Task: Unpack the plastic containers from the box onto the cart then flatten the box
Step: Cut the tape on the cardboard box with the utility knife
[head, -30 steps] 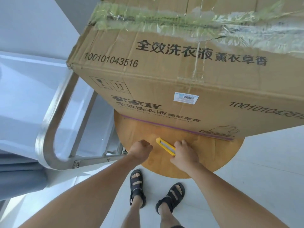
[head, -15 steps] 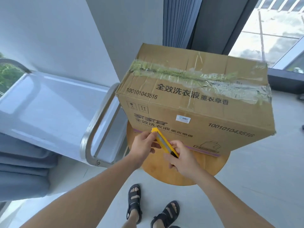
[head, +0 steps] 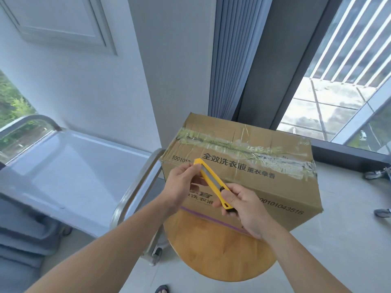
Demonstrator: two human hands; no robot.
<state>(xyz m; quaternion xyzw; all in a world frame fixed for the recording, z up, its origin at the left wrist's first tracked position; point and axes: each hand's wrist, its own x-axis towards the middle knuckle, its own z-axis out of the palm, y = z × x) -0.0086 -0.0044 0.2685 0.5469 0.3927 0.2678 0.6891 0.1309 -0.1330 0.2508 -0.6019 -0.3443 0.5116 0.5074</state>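
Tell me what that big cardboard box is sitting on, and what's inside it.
The cardboard box sits on a round wooden tabletop; its legs are hidden. The inside cannot be seen: the top flaps are closed under tape. Left hand and right hand hold a yellow knife.

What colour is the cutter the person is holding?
The cutter is yellow with a silvery strip down its middle, shown best in the head view.

Brightness: bright daylight, cool bluish cast.
Source: blown-out window at upper right of the frame.
Glare: pale sheen on the cart at left and on the tape across the box.
Shadows: soft, on the stool under the box.
Distortion: wide-angle; walls lean toward the frame edges.
Sharpness: box print and yellow knife crisp; lower left soft.
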